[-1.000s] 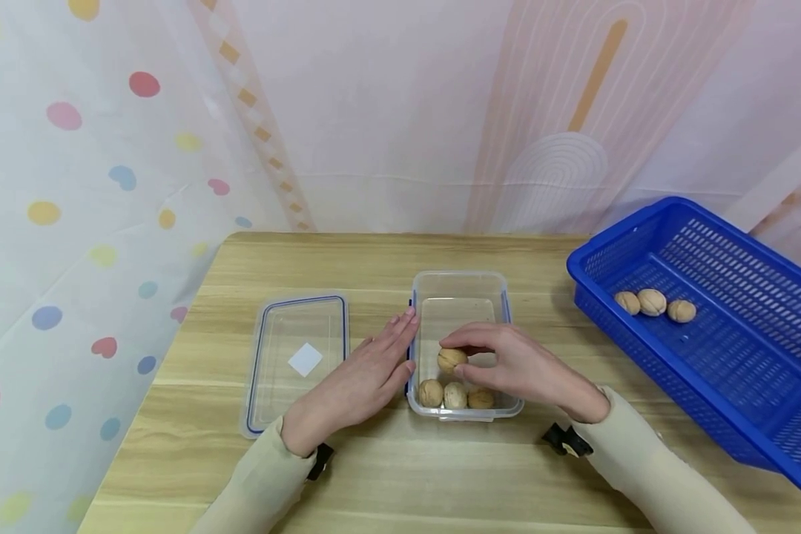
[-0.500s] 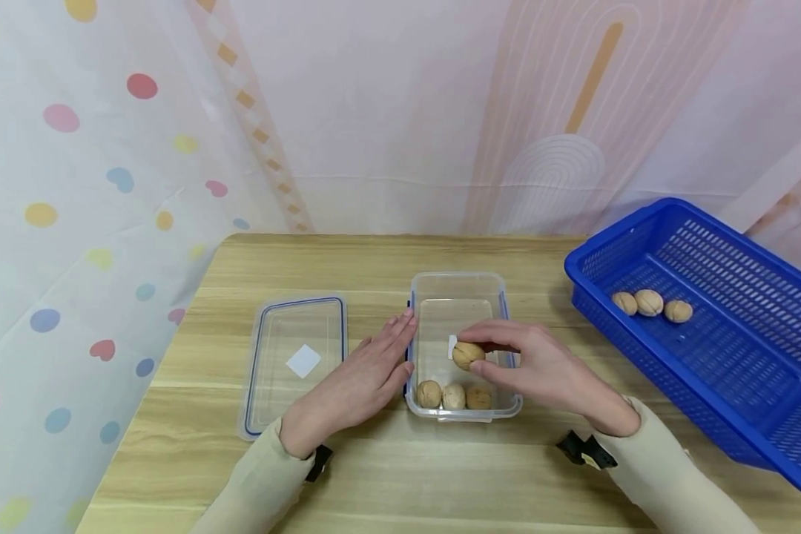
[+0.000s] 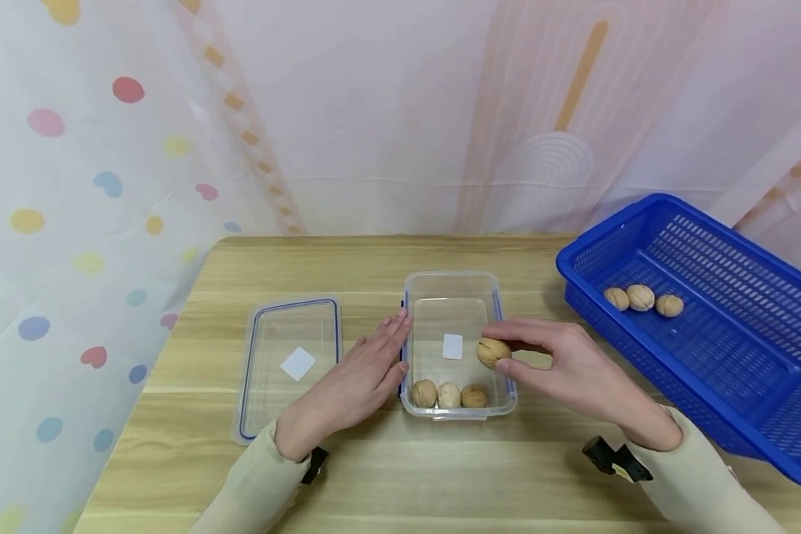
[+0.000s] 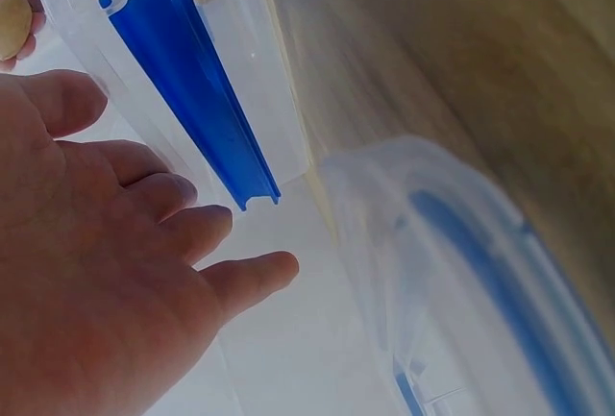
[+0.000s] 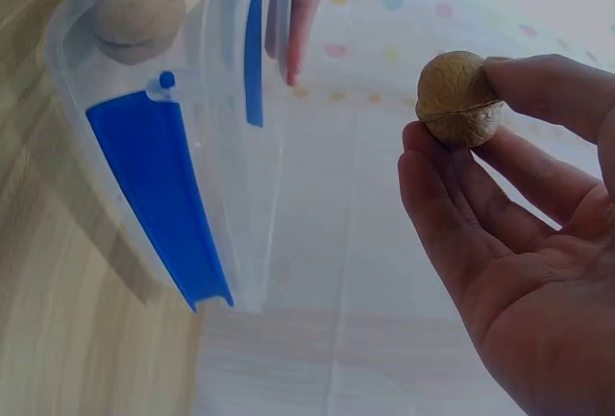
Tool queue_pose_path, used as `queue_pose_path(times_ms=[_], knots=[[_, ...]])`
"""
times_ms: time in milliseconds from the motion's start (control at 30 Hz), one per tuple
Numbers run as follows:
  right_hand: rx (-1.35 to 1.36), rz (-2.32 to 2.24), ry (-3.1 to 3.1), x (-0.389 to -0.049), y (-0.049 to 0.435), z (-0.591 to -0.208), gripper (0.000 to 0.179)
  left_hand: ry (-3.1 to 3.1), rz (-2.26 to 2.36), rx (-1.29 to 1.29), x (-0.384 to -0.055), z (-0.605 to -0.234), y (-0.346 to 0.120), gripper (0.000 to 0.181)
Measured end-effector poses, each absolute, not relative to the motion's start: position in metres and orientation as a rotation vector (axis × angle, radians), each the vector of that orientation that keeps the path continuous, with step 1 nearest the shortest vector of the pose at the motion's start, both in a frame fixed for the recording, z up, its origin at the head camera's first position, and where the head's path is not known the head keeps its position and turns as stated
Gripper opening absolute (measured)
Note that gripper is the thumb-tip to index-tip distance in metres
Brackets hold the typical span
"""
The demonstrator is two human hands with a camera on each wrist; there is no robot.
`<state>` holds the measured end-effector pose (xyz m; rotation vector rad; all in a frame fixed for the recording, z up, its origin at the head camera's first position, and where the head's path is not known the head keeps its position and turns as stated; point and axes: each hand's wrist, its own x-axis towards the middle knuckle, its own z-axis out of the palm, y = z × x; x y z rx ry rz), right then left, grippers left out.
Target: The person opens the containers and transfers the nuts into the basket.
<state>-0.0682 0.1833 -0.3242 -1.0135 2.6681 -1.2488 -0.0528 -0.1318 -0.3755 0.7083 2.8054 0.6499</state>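
A clear plastic food container (image 3: pixel 450 285) with blue side clips stands on the table, a white label on its floor. Three walnuts (image 3: pixel 449 395) lie in a row along its near end. My right hand (image 3: pixel 567 367) pinches another walnut (image 3: pixel 493 352) between thumb and fingertips, over the container's right side; the right wrist view shows this walnut (image 5: pixel 459 99) held up above the rim. With fingers extended, my left hand (image 3: pixel 350 386) rests against the container's left wall, next to a blue clip (image 4: pixel 192 89).
To the left lies a clear lid (image 3: pixel 292 326) with a blue seal and a white sticker. A blue perforated basket (image 3: pixel 727 348) stands on the right, with three walnuts (image 3: pixel 641 297) in its far left corner. A patterned curtain (image 3: pixel 374 111) hangs behind the wooden table (image 3: pixel 400 475).
My right hand has moved right with the walnut, from over the container's middle to its right wall, uncovering the white label. The left hand has stayed at the left wall.
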Motion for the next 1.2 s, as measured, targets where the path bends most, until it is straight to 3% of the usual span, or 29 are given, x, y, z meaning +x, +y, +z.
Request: queue_pose_path(times_ms=[467, 767, 1200], knots=[[-0.909, -1.217, 2.787, -0.049, 0.212, -0.301, 0.037, 2.805, 0.649, 0.716, -0.051, -0.377, -0.135, 0.063], [-0.991, -1.252, 2.857, -0.039, 0.229, -0.295, 0.044, 2.794, 0.657, 0.700, -0.048, -0.380, -0.137, 0.062], [-0.806, -1.159, 3.008, -0.032, 0.272, -0.287, 0.050, 2.804, 0.669, 0.730, -0.054, -0.380, -0.134, 0.062]])
